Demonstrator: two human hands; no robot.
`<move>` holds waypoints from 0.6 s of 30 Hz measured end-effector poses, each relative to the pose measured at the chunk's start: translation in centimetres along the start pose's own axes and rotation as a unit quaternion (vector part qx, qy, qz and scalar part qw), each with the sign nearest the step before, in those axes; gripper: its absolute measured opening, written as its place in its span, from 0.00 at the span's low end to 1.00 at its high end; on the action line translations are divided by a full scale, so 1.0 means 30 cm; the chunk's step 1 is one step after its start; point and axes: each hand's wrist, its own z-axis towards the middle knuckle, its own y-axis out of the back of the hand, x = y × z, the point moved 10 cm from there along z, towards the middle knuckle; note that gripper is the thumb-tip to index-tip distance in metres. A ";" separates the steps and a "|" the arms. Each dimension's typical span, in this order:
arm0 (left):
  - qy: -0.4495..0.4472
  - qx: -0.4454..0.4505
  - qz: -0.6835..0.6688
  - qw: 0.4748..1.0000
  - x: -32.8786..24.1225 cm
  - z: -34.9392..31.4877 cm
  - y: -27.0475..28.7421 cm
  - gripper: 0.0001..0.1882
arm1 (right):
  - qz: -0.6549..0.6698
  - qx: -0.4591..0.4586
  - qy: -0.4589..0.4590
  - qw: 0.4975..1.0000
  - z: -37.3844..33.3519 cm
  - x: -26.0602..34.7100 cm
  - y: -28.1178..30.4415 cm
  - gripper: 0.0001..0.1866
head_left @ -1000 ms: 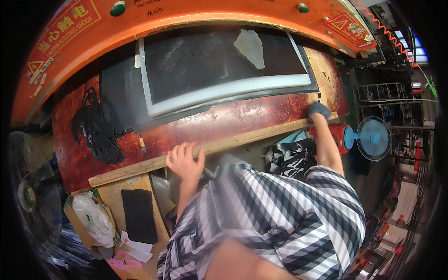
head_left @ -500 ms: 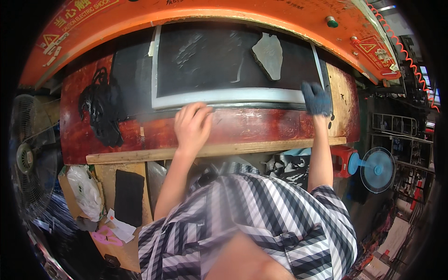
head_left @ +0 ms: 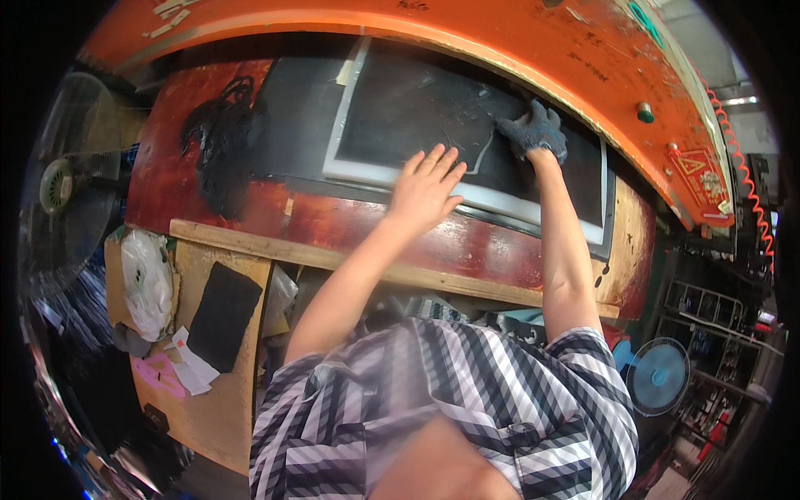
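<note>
My left hand [head_left: 425,187] is bare and open, fingers spread over the pale front strip of a frame [head_left: 358,172] and the black sheet [head_left: 396,108] inside it. My right hand [head_left: 536,135] wears a dark grey-blue glove. It reaches to the far right part of the black sheet, fingers spread. No held thing shows in it. The glove covers roughly the place where a flat, irregular grey piece lay; that piece is not visible. A thin pale curved strip [head_left: 484,155] lies on the sheet between my hands.
An orange machine beam [head_left: 467,33] arches over the far side of the red worktop [head_left: 325,210]. Tangled black material [head_left: 223,146] lies at the left. A wooden rail [head_left: 292,252] edges the near side. Fans stand at the left [head_left: 57,185] and right [head_left: 658,375].
The view has turned, shifting the worktop. My right hand has moved from the frame's front right corner to the far part of the sheet. My left hand has moved right, fingers spreading.
</note>
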 end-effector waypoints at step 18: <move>-0.015 0.042 -0.057 0.997 -0.060 0.044 -0.044 0.22 | 0.645 0.113 0.036 0.755 -0.058 -0.382 -0.028 0.27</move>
